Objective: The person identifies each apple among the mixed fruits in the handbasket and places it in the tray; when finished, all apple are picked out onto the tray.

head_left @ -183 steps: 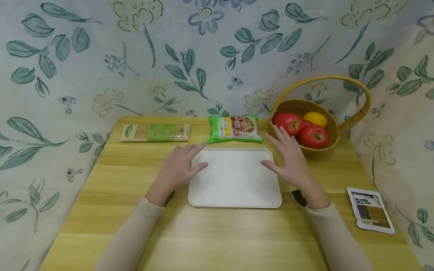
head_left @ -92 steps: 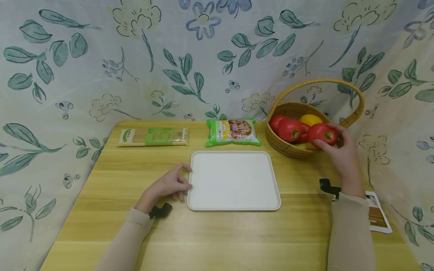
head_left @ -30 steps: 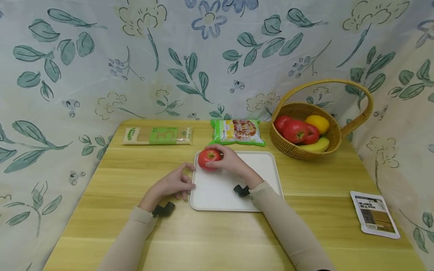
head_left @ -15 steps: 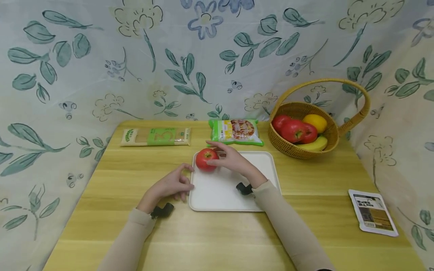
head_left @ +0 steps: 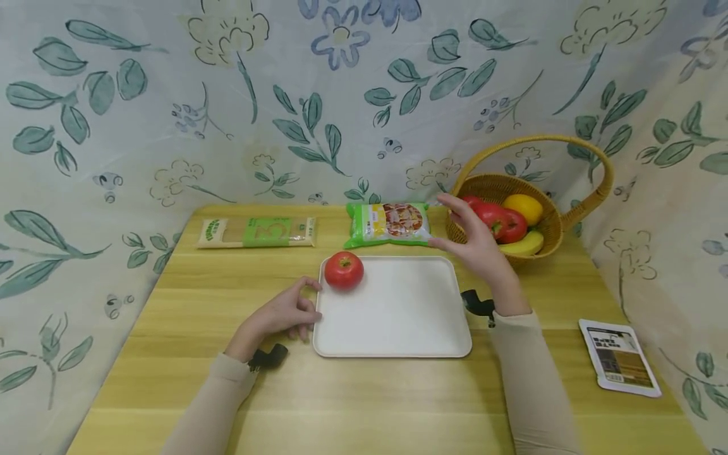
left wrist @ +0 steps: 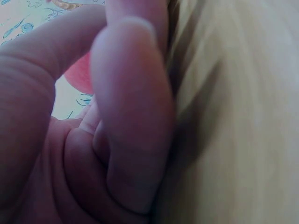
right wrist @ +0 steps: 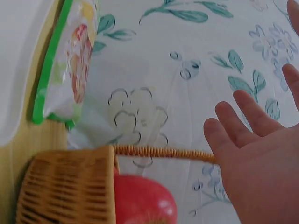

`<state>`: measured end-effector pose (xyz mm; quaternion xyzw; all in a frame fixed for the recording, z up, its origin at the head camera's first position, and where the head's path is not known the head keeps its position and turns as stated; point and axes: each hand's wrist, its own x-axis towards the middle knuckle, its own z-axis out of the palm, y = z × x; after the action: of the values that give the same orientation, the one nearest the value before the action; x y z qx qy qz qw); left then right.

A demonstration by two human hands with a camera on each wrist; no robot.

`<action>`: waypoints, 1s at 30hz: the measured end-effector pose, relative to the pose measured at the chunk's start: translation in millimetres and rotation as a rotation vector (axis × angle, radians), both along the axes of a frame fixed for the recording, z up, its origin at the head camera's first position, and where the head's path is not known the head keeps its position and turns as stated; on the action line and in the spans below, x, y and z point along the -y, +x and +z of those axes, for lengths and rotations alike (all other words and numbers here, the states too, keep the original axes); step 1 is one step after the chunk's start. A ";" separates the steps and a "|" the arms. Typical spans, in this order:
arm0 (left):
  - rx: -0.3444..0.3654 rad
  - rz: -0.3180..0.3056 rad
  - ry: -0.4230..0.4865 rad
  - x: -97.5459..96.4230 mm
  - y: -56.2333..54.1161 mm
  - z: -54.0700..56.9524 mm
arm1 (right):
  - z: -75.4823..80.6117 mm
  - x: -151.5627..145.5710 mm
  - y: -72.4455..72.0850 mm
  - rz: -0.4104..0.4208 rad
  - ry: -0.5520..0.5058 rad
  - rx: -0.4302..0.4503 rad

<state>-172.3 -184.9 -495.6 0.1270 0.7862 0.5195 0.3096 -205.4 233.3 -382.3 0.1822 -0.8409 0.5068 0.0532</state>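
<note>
A red apple sits in the far left corner of the white tray, with neither hand on it. My left hand rests at the tray's left edge, fingers loosely bent, thumb and index fingertips right at the rim. In the left wrist view the apple shows partly behind the fingers. My right hand is raised by the wicker basket, thumb and fingers spread and holding nothing. Inside the basket are several red fruits, a round yellow fruit and a banana.
Along the table's far edge lie a flat noodle packet and a green-and-white food bag. A white-edged packet lies at the right. The basket's tall handle arches upward. Floral cloth hangs behind the table.
From the basket, my right hand has brought the apple to the tray, let it go, and moved back rightward. My left hand has come down to the tray's left edge and stayed there.
</note>
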 end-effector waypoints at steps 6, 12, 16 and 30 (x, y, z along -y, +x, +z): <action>-0.012 -0.005 0.003 -0.2 0.5 -0.4 | -0.9 -53.2 -0.7 -0.140 -0.095 -0.002; -0.006 -0.002 0.004 -0.1 1.0 -0.5 | -12.7 -87.5 -4.5 -0.278 -0.100 0.082; -0.004 -0.003 0.004 -0.4 1.3 -0.5 | -20.7 -97.8 -7.5 -0.306 -0.064 0.148; 0.006 0.002 0.008 -0.6 1.8 -0.7 | -38.8 -102.7 -21.5 -0.310 0.057 0.195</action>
<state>-170.5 -184.2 -496.3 0.1260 0.7833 0.5234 0.3110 -226.9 336.0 -421.2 0.0017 -0.8742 0.4836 0.0438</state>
